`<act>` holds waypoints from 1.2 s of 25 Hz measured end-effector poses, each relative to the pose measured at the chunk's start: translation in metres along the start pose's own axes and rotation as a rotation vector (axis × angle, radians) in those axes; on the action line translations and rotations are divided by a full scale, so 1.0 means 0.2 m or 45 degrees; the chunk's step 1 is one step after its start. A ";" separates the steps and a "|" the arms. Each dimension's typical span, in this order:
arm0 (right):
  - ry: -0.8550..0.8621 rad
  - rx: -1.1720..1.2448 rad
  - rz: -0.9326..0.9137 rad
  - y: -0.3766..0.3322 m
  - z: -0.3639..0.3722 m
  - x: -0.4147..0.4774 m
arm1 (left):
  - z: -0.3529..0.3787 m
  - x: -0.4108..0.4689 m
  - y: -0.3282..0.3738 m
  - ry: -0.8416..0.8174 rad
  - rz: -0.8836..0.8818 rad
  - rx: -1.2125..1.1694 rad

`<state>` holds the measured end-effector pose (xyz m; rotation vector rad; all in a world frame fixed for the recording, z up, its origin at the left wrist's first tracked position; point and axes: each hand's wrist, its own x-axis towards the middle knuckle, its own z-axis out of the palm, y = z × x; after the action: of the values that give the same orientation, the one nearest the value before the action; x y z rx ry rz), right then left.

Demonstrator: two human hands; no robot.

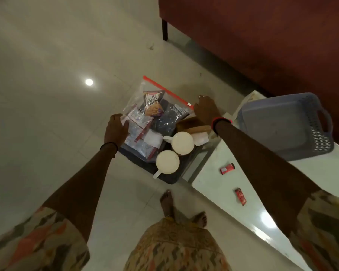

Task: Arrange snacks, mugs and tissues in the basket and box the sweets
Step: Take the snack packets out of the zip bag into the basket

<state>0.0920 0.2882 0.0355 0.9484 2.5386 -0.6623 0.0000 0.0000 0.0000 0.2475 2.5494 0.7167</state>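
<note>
Little is done yet, by my reckoning. Everything sits on the dark tray. My left grip is curled round its left edge, thumb on the snack bag. My right grip is clamped on its far right corner, by the end of the bag's red zip, fingertips hidden. I hold the tray off the end of the desk; whether it touches the desk I cannot tell.

The basket stands on the desk to the right of the tray, mouth up, with nothing in it. So snacks, mugs and tissues all have yet to go across. Two red sweets lie loose on the desk, to the near right of the tray, unboxed. A white box at the tray's right side may be meant for them. The brown pack just beyond it could be the tissues; I cannot tell.

The bag lies flat, zip edge turned away from me, the zip running slantwise from far left to near right. The two mugs stand at the tray's near right, touching or nearly so. The nearer handle points towards me, the farther one towards the bag. The basket's long axis runs out rightward from the tray, a handle at its far end.
</note>
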 end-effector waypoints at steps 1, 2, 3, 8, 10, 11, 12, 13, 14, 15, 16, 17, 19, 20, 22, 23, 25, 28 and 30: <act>-0.063 -0.005 0.011 -0.01 0.01 0.04 | 0.02 0.04 -0.03 0.001 -0.050 -0.072; -0.096 0.002 0.005 -0.01 0.02 0.08 | 0.02 0.06 -0.04 -0.021 -0.086 -0.109; -0.125 0.037 0.010 -0.01 0.04 0.12 | 0.04 0.09 -0.06 -0.019 -0.101 -0.138; -0.267 0.040 -0.070 -0.04 0.11 0.26 | 0.09 0.17 -0.09 0.006 -0.193 -0.137; -0.230 0.052 -0.083 -0.04 0.12 0.30 | 0.09 0.20 -0.10 0.028 -0.192 -0.130; -0.182 0.085 -0.087 -0.04 0.12 0.31 | 0.09 0.21 -0.10 0.049 -0.179 -0.121; -0.137 0.124 -0.084 -0.05 0.11 0.31 | 0.08 0.21 -0.09 0.073 -0.178 -0.109; -0.107 0.171 -0.079 -0.06 0.11 0.30 | 0.07 0.21 -0.08 0.093 -0.184 -0.113; -0.092 0.225 -0.073 -0.07 0.09 0.28 | 0.05 0.20 -0.07 0.117 -0.200 -0.131; -0.083 0.286 -0.081 -0.09 0.08 0.26 | 0.03 0.19 -0.06 0.146 -0.214 -0.169; -0.080 0.353 -0.086 -0.11 0.06 0.23 | 0.01 0.18 -0.04 0.172 -0.240 -0.215; -0.067 0.417 -0.093 -0.13 0.04 0.20 | 0.00 0.16 -0.03 0.204 -0.262 -0.253; -0.040 0.522 -0.095 -0.17 0.00 0.13 | -0.04 0.11 0.00 0.278 -0.298 -0.294; -0.034 0.571 -0.090 -0.19 -0.03 0.09 | -0.06 0.08 0.02 0.317 -0.304 -0.303; -0.035 0.688 -0.086 -0.22 -0.06 0.01 | -0.09 0.04 0.04 0.386 -0.293 -0.316; -0.018 0.750 -0.093 -0.23 -0.09 -0.03 | -0.11 0.01 0.06 0.409 -0.266 -0.327; 0.042 0.845 -0.119 -0.24 -0.16 -0.13 | -0.16 -0.06 0.09 0.456 -0.209 -0.362; 0.165 0.990 -0.113 -0.22 -0.30 -0.29 | -0.22 -0.18 0.19 0.525 -0.140 -0.435; 0.248 1.104 -0.094 -0.18 -0.40 -0.41 | -0.25 -0.24 0.28 0.546 -0.071 -0.472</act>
<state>0.1128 0.2642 0.1515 1.2059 2.4389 -1.8533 0.0201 0.0100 0.0866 -0.1149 2.7266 1.3170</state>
